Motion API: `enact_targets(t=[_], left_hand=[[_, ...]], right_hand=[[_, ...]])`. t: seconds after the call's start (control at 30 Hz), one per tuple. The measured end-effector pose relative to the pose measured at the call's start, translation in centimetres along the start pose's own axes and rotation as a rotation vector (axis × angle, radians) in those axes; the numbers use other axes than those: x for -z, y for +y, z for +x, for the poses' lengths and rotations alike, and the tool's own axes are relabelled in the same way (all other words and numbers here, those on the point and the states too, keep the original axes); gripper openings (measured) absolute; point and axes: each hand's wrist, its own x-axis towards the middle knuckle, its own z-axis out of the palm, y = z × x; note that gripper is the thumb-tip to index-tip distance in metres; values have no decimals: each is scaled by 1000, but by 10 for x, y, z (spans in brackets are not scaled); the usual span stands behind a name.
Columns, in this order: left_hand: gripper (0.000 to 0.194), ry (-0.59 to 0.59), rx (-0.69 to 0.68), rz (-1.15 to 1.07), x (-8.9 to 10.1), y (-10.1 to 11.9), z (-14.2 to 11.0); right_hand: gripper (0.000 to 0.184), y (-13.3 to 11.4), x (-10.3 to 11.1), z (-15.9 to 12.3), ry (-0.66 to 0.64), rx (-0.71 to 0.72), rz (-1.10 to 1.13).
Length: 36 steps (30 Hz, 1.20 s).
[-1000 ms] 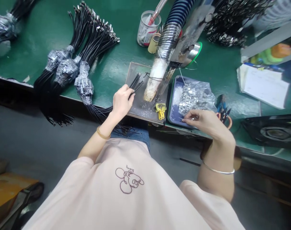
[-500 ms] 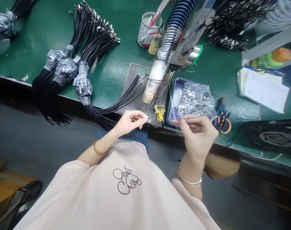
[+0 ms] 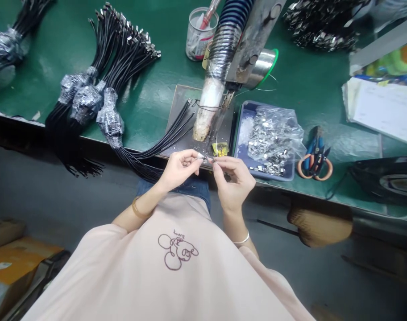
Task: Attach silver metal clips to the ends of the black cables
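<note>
Over the front edge of the bench, my left hand (image 3: 182, 168) is closed in a pinch on a tiny dark and silvery piece, too small to name. My right hand (image 3: 235, 180) pinches too, its fingertips almost meeting the left ones; what it grips cannot be made out. Just beyond the fingers lie a small yellow piece (image 3: 220, 149) and the dark work plate (image 3: 180, 96). Thin black cables (image 3: 170, 133) fan onto that plate from a plastic-wrapped bundle (image 3: 110, 118). Right of my hands, a blue tray (image 3: 235, 138) holds a clear bag and many small metal connectors (image 3: 268, 145).
A hose with a white nozzle (image 3: 208, 104) hangs over the plate, beside a solder wire spool (image 3: 262, 69). Orange-handled scissors (image 3: 313, 167) and pliers lie right of the tray. More wrapped cable bundles (image 3: 86, 102), a clear cup (image 3: 197, 40) and papers (image 3: 384, 104) are on the green bench.
My right hand has moved left from the tray's front edge to my left hand's fingertips. The left hand stays in nearly the same place, still pinching. The view has shifted slightly.
</note>
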Motion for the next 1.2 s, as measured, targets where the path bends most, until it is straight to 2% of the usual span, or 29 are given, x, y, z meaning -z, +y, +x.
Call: enact_targets(t=[0.23, 0.4, 0.47, 0.57, 0.73, 0.83, 0.9, 0.97, 1.07, 1.2], left_hand=[[39, -39, 31, -4, 1, 3, 0], [40, -53, 39, -4, 2, 2, 0], [41, -53, 35, -1, 2, 2, 0], [42, -56, 16, 12, 1, 3, 0], [43, -95, -15, 34, 1, 5, -1], [43, -128, -17, 73, 2, 6, -3], [42, -128, -24, 86, 1, 7, -4], [40, -106, -41, 78, 1, 6, -5], [36, -55, -75, 84, -1, 4, -5], [30, 5, -109, 124, -2, 1, -5]], right_hand=[[10, 3, -1, -2, 17, -73, 54], [11, -2, -3, -4, -41, -35, 43], [12, -3, -3, -4, -6, -41, 38], [15, -2, -2, 0, 67, -124, 60], [11, 4, 0, 8, -146, -271, 214], [17, 8, -1, 9, -191, -320, 289], [22, 12, -2, 8, -188, -371, 363], [25, 15, -2, 8, -122, -404, 414], [23, 17, 0, 7, -47, -365, 347], [13, 12, -1, 5, -153, -294, 237]])
